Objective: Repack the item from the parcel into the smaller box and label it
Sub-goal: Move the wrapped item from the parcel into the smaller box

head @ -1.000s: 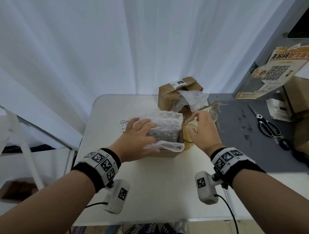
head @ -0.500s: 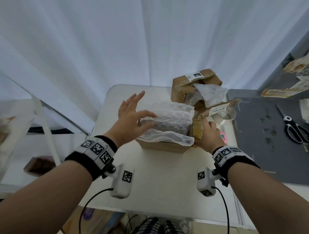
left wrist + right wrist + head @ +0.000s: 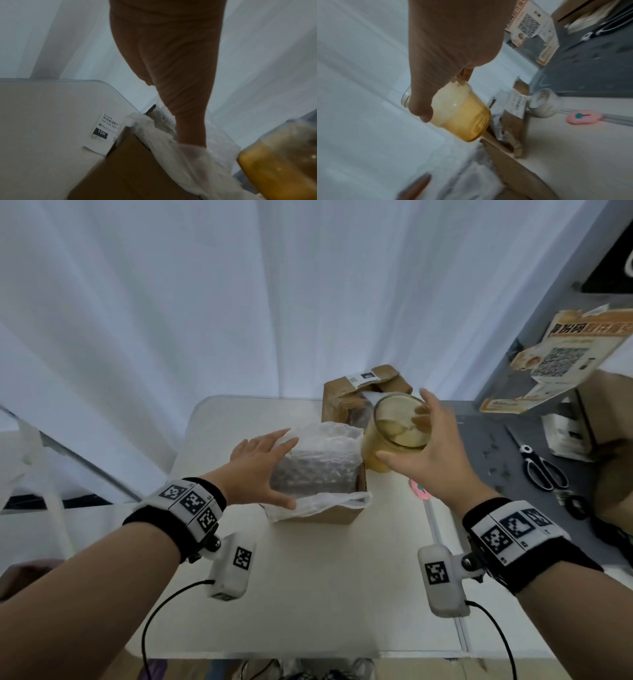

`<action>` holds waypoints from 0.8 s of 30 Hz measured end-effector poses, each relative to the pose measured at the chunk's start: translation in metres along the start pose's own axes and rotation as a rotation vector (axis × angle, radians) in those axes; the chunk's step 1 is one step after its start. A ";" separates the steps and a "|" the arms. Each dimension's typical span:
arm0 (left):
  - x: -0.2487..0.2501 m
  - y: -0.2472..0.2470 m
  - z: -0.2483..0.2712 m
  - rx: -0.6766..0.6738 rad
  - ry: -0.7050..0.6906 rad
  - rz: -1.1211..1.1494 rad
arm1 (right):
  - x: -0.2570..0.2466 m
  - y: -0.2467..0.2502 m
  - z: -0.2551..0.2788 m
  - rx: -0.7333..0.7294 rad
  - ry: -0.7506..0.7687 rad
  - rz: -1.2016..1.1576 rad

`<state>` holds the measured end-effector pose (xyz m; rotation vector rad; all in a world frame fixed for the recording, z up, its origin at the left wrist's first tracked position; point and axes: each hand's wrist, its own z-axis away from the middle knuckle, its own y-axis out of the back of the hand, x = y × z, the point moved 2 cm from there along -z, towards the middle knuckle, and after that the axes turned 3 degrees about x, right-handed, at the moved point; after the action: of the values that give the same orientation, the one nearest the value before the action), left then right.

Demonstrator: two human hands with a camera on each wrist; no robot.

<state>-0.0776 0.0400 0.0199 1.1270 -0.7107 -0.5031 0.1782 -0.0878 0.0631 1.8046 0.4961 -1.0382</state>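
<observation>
Amber and translucent, the cup is the item being repacked. It is held clear of the table, tilted, just above the right edge of the near cardboard box. The right hand clamps it across the rim, thumb on the near side and fingers curled over the far side. This rim grip keeps the palm clear of the cup wall, which should help when lowering it into a tight space.

The left hand lies with straight, spread fingers against the bubble wrap that fills the near box. It holds nothing. It appears to press the padding aside and steady the box for the cup.

Behind stands a second cardboard box with its flaps open. Which of the two is the smaller target cannot be told with certainty; the padded near box seems the likelier one.

A printed shipping label lies flat on the table, touching the left side of the near box, within reach for the labelling step. A tape roll and a pink object sit to the right. Scissors rest on the grey mat, well apart.

Risk: the wrap may spring back and tip the cup.
</observation>
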 end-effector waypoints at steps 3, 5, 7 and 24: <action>-0.004 0.000 -0.001 -0.005 -0.019 0.003 | -0.037 -0.007 0.001 -0.083 0.133 -0.164; -0.004 0.000 -0.001 -0.008 -0.035 0.006 | -0.053 -0.020 0.000 -0.184 0.230 -0.081; -0.005 0.001 -0.001 -0.001 -0.050 0.016 | -0.064 -0.037 -0.002 -0.310 0.346 0.126; -0.015 0.005 -0.002 0.125 -0.144 0.511 | -0.032 -0.130 -0.003 -0.632 0.453 0.680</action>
<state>-0.0866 0.0536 0.0205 0.9815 -1.1279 -0.1048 0.0697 -0.0223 0.0203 1.4433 0.3716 0.0168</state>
